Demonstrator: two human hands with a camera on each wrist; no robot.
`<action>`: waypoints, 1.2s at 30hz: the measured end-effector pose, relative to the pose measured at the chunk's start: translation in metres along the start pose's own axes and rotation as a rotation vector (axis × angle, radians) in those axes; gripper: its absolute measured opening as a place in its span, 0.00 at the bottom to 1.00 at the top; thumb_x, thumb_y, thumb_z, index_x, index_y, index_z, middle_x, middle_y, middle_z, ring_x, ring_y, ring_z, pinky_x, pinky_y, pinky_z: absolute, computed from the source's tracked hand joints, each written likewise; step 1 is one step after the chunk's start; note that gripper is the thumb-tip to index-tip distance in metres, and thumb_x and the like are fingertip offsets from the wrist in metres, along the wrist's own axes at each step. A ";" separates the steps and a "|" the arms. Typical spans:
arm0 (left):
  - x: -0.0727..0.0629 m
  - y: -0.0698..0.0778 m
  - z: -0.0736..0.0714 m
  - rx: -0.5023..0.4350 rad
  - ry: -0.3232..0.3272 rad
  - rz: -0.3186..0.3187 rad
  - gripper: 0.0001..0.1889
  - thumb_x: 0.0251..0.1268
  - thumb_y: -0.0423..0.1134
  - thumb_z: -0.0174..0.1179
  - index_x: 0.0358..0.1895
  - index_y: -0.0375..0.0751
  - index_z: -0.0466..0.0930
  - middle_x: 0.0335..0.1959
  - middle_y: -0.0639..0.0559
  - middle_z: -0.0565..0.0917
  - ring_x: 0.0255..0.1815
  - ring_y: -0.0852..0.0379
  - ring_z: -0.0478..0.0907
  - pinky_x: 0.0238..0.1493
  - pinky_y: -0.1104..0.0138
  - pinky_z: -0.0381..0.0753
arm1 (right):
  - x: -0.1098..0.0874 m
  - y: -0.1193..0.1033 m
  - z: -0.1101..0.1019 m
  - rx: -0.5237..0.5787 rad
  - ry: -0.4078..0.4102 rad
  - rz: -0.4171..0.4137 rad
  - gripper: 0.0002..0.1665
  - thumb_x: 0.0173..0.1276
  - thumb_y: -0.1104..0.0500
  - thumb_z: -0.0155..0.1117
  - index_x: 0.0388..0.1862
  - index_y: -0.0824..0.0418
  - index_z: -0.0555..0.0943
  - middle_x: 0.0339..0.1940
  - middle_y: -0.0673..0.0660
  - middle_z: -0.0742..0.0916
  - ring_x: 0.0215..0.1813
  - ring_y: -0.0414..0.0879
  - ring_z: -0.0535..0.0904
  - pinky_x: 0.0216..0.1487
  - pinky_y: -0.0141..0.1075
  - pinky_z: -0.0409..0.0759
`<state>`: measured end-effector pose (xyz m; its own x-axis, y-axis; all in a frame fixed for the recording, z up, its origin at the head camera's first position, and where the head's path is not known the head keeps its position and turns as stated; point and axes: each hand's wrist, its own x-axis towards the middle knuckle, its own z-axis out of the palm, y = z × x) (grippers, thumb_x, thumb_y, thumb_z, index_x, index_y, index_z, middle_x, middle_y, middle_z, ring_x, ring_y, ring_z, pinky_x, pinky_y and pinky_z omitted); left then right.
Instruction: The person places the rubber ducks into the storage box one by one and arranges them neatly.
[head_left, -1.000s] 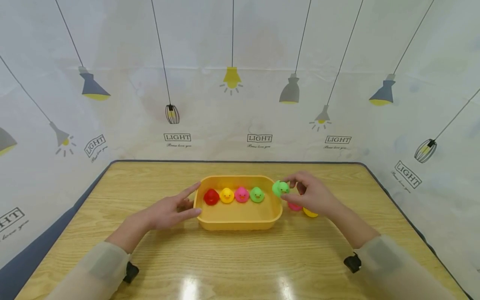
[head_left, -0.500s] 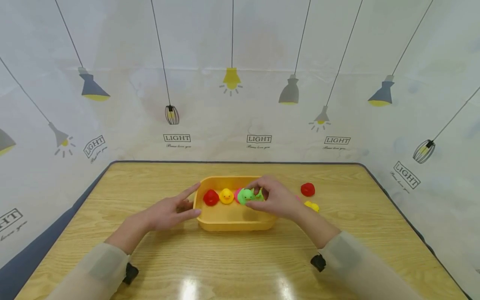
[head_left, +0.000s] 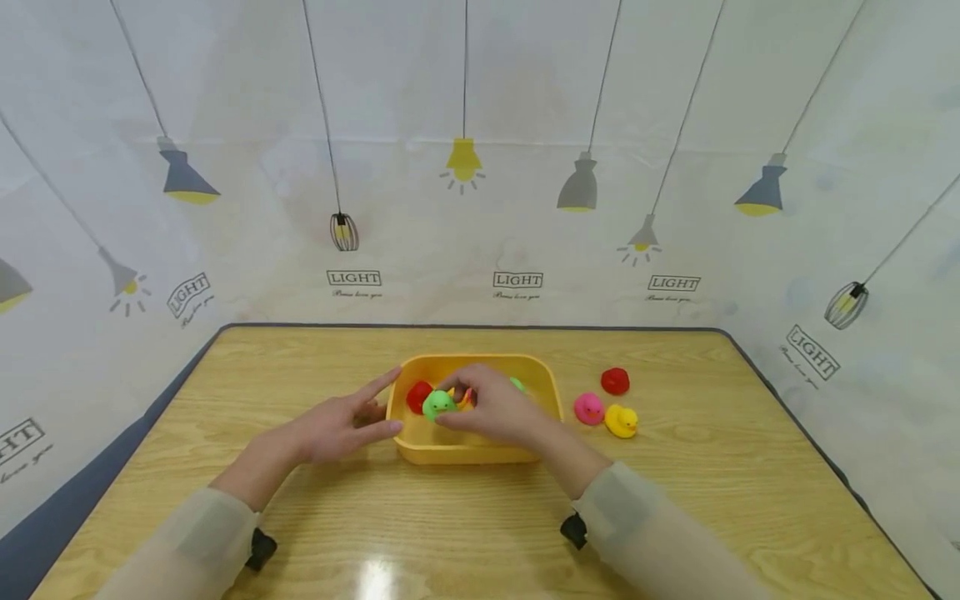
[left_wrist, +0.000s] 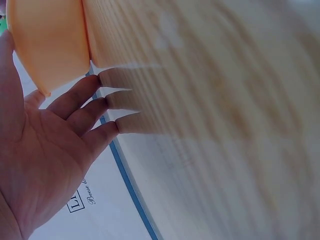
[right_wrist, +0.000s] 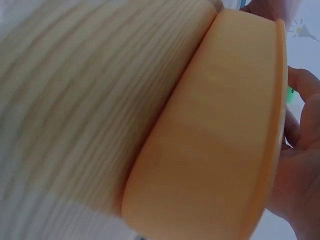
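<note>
A yellow-orange plastic tub (head_left: pixel 465 454) stands on the table. My right hand (head_left: pixel 495 407) pinches a green rubber duck (head_left: pixel 438 405) between thumb and fingers, over the tub's left part. Close behind that duck sits a red rubber duck (head_left: pixel 417 397) in the tub. Another green duck (head_left: pixel 517 384) peeks out past my right hand, which mostly covers the ducks in the middle. With fairly straight fingers, my left hand (head_left: pixel 337 425) touches the tub's left end, thumb and index at its rim. Its other fingertips (left_wrist: pixel 111 127) meet the tabletop in the left wrist view.
Right of the tub lie a red duck (head_left: pixel 615 381), a pink duck (head_left: pixel 589 408) and a yellow duck (head_left: pixel 621 421) on the wooden table (head_left: pixel 420 525). A wall covering (head_left: pixel 420 208) printed with lamps rises behind the table's far edge.
My right hand has carried the green duck leftward from the tub's right rim to its left part, uncovering the ducks on the table. My left hand has stayed in place.
</note>
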<state>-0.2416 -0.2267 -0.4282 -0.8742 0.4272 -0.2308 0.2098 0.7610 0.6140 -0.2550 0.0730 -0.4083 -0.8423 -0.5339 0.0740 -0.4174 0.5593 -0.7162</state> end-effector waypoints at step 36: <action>0.000 -0.001 0.001 0.009 0.008 0.011 0.47 0.79 0.73 0.55 0.91 0.74 0.41 0.78 0.33 0.78 0.79 0.31 0.76 0.80 0.30 0.68 | 0.018 0.003 0.030 0.067 -0.160 0.203 0.18 0.70 0.54 0.82 0.56 0.53 0.87 0.37 0.50 0.88 0.37 0.44 0.81 0.41 0.33 0.81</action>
<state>-0.2411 -0.2270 -0.4290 -0.8756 0.4311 -0.2178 0.2230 0.7607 0.6096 -0.2613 0.0454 -0.4301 -0.8394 -0.5120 -0.1825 -0.2180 0.6248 -0.7497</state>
